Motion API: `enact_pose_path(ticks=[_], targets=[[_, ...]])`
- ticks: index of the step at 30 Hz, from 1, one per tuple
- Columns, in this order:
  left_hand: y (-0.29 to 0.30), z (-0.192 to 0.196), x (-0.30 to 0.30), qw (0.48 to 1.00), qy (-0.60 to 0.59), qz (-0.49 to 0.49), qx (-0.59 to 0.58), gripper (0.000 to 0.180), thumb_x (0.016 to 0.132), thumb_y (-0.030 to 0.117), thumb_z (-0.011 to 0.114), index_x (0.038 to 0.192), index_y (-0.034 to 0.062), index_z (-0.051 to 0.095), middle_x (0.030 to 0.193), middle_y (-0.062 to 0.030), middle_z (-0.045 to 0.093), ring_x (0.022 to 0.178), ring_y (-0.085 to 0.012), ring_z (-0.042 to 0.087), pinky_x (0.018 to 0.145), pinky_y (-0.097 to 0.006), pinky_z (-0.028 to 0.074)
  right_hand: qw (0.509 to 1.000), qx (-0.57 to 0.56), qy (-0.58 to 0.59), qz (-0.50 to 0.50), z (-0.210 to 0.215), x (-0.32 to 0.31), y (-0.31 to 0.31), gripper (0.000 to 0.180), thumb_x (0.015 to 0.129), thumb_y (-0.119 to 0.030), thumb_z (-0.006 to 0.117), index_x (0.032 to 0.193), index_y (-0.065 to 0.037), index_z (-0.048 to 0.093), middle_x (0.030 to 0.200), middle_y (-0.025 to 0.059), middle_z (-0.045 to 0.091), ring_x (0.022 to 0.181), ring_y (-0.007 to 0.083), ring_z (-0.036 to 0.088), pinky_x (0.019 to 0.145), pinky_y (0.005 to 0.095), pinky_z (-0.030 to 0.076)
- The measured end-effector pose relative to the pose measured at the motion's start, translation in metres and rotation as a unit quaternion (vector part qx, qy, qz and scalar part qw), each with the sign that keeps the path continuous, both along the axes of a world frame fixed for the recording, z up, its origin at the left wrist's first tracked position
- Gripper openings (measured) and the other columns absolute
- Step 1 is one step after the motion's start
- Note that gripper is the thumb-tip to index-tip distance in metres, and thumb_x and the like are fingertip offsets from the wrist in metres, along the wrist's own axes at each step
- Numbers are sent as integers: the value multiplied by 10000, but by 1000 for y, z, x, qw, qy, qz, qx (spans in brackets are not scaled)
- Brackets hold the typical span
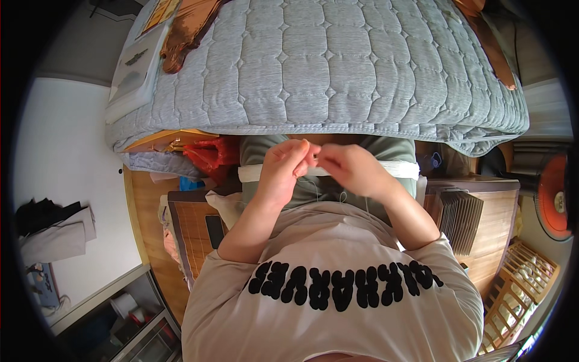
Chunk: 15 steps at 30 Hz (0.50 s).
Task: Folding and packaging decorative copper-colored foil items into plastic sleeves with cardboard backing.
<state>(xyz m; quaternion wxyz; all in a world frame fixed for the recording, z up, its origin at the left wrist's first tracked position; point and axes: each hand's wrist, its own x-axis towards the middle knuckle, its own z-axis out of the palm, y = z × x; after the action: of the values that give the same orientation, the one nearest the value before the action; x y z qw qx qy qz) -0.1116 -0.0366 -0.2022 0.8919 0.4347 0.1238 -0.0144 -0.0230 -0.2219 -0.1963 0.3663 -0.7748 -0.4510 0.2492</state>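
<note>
My left hand (282, 170) and my right hand (358, 171) meet over my lap, fingertips nearly touching. The left fingers are curled, with thumb and forefinger pinched together. On the right the fingers are also pinched, and that hand is slightly blurred. Whatever lies between the fingertips is too small to make out. Below them, a thin pale string (343, 196) makes a small loop against my grey-green trousers (386, 151). A white band of cloth (398, 169) stretches across my thighs, passing behind both hands.
A bed with a grey quilted cover (338, 72) stands in front of me, a brown wooden-looking piece (188, 36) on its left. A red plastic bag (208, 158) sits under its edge. At the right are a red fan (552, 196) and a slatted wooden rack (518, 283); a dark phone (215, 231) lies left.
</note>
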Motion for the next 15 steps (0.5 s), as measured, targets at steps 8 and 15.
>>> enact_pose_path(ticks=[8,15], targets=[[-15,10,3,892,-112,91,428,368,1055,272,473,1008,-26,684,915,-60,710,691,-85,509,668,-263,430,889,275,358,-79,-4,-11,-2,169,1035,-174,517,1013,-48,627,821,-64,537,752,23,455,651,212,368],[17,15,-1,898,-156,-77,405,480,1068,386,427,977,-15,676,951,-72,736,688,-125,531,683,-285,444,770,261,570,-117,-6,6,-4,185,1060,-218,515,964,-81,591,659,-63,418,533,41,319,489,226,244]])
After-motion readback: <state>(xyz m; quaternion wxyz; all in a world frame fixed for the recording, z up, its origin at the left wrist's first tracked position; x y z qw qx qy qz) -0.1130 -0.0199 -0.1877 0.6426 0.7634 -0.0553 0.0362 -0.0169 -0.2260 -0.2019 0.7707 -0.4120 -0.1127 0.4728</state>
